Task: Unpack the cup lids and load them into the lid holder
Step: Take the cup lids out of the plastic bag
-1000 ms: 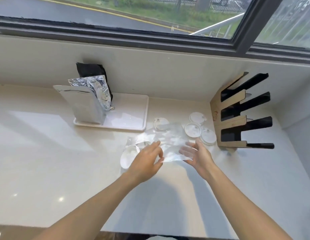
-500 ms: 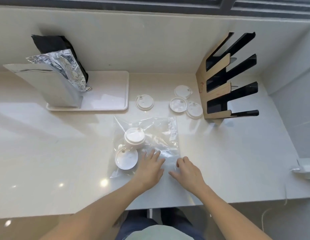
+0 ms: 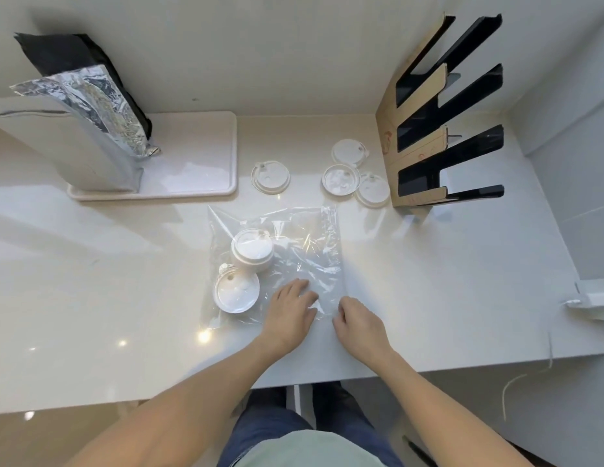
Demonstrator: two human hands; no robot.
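Note:
A clear plastic bag lies flat on the counter with its near edge under my hands. Inside it at the left sit a stack of white cup lids and a single lid. My left hand rests on the bag's near edge, thumb and fingers pinching the film. My right hand has its fingers curled on the bag's near right corner. One loose lid lies beyond the bag, and three more lie beside the lid holder, a cardboard-and-black slotted rack at the right.
A white tray at the back left carries a foil pouch and a black bag. The wall runs behind the counter. The counter's front edge is just behind my wrists. A small white fitting sits at the far right.
My view has tilted down from the window to the counter. The bag and both hands have come toward the front edge, and my right hand's fingers have curled on the bag's corner.

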